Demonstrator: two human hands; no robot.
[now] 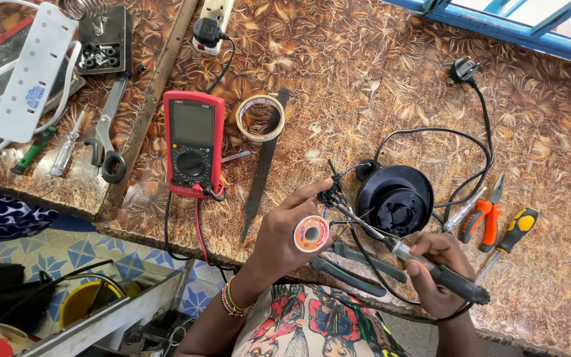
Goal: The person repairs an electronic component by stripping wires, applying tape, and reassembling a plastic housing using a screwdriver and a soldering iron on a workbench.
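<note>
A bench [378,86] covered in brown leaf-patterned sheet fills the view, with a blue window frame [497,23] cut off at the top right and blue patterned floor tiles below its near edge.

The left hand [285,235] has its fingers closed, thumb and forefinger pinching a small black part [329,196] with thin wires; what kind of part it is cannot be made out. A small spool of solder [311,233] rests against the same hand. The right hand [439,271] has its fingers wrapped around the dark handle of a soldering iron [431,264], whose tip reaches up to the black part.

Just beyond the part sits a round black appliance base [394,198], its cord looping to a plug [464,68]. Dark pliers [351,264] lie partly hidden under the hands. To the right lie orange-handled pliers [487,215] and a yellow-and-black screwdriver [513,235]. To the left stand a red multimeter [193,143], a roll of tape [260,118], a dark file [262,165], scissors [107,135] and a white power strip [34,69].
</note>
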